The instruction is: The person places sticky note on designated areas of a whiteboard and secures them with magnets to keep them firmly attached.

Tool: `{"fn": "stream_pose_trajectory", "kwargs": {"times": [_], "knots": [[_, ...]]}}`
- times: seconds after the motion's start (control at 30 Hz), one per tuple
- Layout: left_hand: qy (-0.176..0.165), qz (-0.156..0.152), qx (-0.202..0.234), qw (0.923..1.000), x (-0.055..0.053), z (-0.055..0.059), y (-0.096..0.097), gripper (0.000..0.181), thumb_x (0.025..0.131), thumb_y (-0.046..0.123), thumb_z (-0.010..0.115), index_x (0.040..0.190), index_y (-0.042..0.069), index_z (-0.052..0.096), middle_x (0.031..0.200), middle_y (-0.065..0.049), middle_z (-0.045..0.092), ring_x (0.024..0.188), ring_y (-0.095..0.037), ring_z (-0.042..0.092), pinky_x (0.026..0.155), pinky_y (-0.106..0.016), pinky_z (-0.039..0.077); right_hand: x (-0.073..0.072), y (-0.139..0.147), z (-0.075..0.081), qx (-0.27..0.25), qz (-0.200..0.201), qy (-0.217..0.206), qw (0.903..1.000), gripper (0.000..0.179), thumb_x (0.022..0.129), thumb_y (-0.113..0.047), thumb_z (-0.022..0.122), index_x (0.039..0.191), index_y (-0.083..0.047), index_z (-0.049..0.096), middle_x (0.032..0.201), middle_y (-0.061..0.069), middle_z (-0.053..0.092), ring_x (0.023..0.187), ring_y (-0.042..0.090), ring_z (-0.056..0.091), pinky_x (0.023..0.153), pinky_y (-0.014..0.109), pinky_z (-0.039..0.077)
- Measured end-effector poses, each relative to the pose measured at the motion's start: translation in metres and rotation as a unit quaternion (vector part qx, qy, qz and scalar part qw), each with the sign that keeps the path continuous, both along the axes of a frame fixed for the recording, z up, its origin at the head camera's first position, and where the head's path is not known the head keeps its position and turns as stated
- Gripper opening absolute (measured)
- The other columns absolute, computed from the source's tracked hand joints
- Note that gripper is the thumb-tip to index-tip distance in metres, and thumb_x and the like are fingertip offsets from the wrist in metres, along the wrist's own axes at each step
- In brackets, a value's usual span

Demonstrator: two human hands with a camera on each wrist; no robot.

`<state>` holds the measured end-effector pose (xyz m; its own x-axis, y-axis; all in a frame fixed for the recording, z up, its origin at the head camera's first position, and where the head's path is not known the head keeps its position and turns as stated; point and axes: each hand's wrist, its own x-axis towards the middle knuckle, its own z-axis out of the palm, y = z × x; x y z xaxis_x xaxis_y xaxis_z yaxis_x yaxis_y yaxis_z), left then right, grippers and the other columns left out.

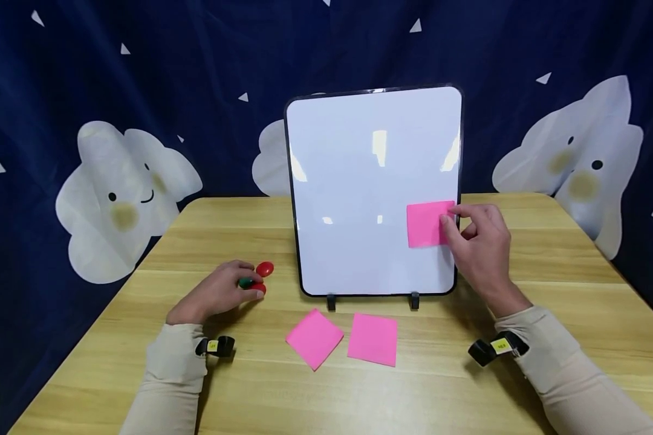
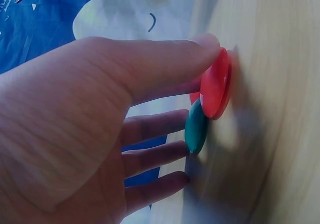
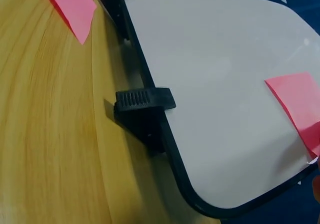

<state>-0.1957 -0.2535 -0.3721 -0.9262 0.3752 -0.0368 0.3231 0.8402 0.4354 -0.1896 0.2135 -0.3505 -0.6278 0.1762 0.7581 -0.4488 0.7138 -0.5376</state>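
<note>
My right hand (image 1: 481,251) pinches the right edge of a pink sticky note (image 1: 427,225) between thumb and index finger. That note lies over the lower right of a whiteboard (image 1: 354,163), beside its black frame. In the right wrist view only a sliver of the fingers shows by the pink sticky note (image 3: 295,97). Over the table at left, my left hand (image 1: 223,293) has thumb and index finger at a glossy red round magnet (image 2: 215,84). A green round magnet (image 2: 196,129) sits next to it by the other fingertips. Another red magnet (image 1: 265,269) lies just beyond the fingers.
The whiteboard stands upright on black stand feet (image 1: 415,300). Two more pink notes, a tilted one (image 1: 314,339) and a straighter one (image 1: 373,339), lie on the wooden table (image 1: 326,399) in front of it. A dark blue cloud-patterned curtain (image 1: 212,60) hangs behind.
</note>
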Motion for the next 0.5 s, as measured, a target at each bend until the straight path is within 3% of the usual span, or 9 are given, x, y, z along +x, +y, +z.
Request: {"fn": "stream_pose_trajectory", "kwargs": {"times": [0.23,0.5], "knots": [[-0.010,0.005,-0.001,0.9999,0.0007,0.0007,0.0007,0.027,0.088,0.026,0.078,0.110,0.010,0.077,0.137,-0.023,0.054,0.127,-0.044,0.047,0.104,-0.059,0.039,-0.0018,0.0031,-0.0048,0.032,0.012,0.022,0.9992,0.027,0.088,-0.007,0.073,0.114,-0.002,0.070,0.101,0.017,0.059,0.061,0.012,0.044,0.061,0.015,0.035],[-0.015,0.007,-0.002,0.9999,0.0017,0.0014,0.0010,0.030,0.087,0.026,0.079,0.112,0.010,0.076,0.138,-0.022,0.053,0.127,-0.044,0.046,0.104,-0.058,0.040,-0.0031,0.0054,-0.0081,0.051,0.012,0.017,0.9985,0.031,0.087,-0.006,0.073,0.116,0.000,0.067,0.101,0.019,0.057,0.061,0.014,0.045,0.060,0.015,0.035]]}}
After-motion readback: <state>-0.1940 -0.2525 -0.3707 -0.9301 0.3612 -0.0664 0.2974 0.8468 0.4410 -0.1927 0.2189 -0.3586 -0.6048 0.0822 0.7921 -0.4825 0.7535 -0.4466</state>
